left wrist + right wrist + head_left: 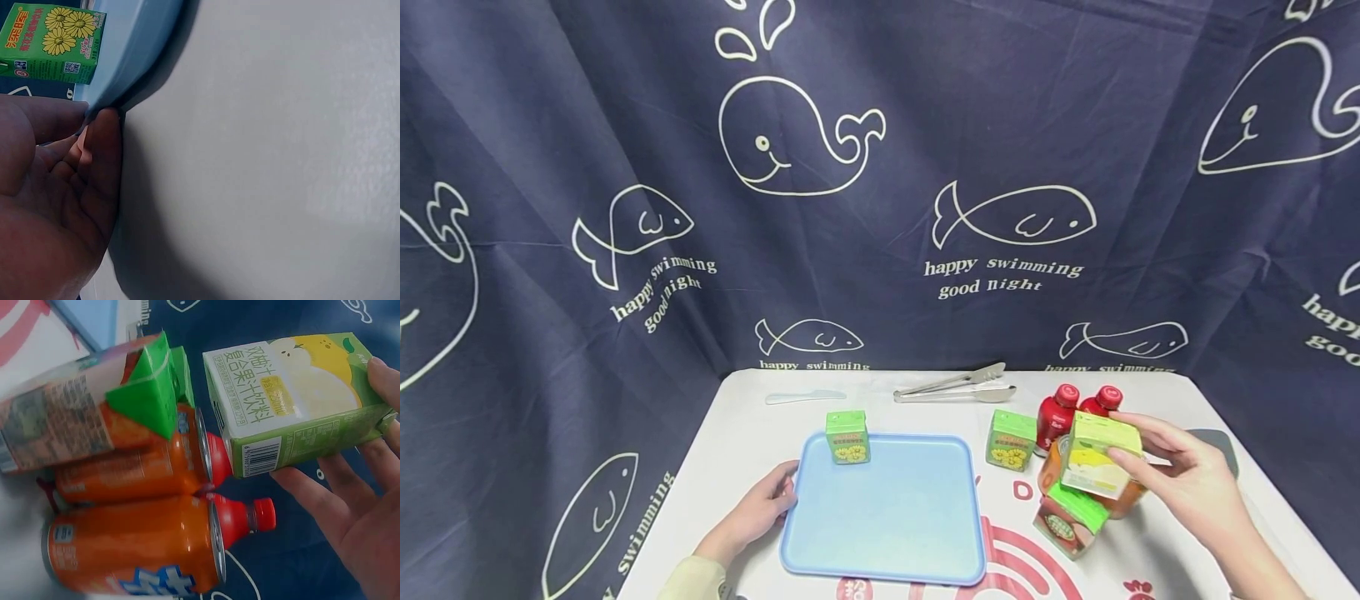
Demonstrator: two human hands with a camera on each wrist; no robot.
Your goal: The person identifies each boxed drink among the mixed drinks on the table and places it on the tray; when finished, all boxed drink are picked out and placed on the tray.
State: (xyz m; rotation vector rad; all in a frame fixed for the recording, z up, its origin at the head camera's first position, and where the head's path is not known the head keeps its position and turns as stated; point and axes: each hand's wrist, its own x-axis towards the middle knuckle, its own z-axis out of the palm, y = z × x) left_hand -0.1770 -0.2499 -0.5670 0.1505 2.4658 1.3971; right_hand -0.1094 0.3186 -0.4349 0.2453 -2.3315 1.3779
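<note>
My left hand grips the left rim of a light blue tray, thumb and fingers at the edge in the left wrist view. A green chrysanthemum drink carton stands upright at the tray's back left corner. In my right hand is a yellow-green pomelo juice carton, held between thumb and fingers. It is raised over two orange soda cans, overlapping them in the head view. A green-topped carton with a brownish front stands just in front of the cans.
Two red bottles with red caps stand behind the cans. Left of them is another green carton. Metal tongs and a pale plastic knife lie along the back edge. A dark grey flat object lies at the right.
</note>
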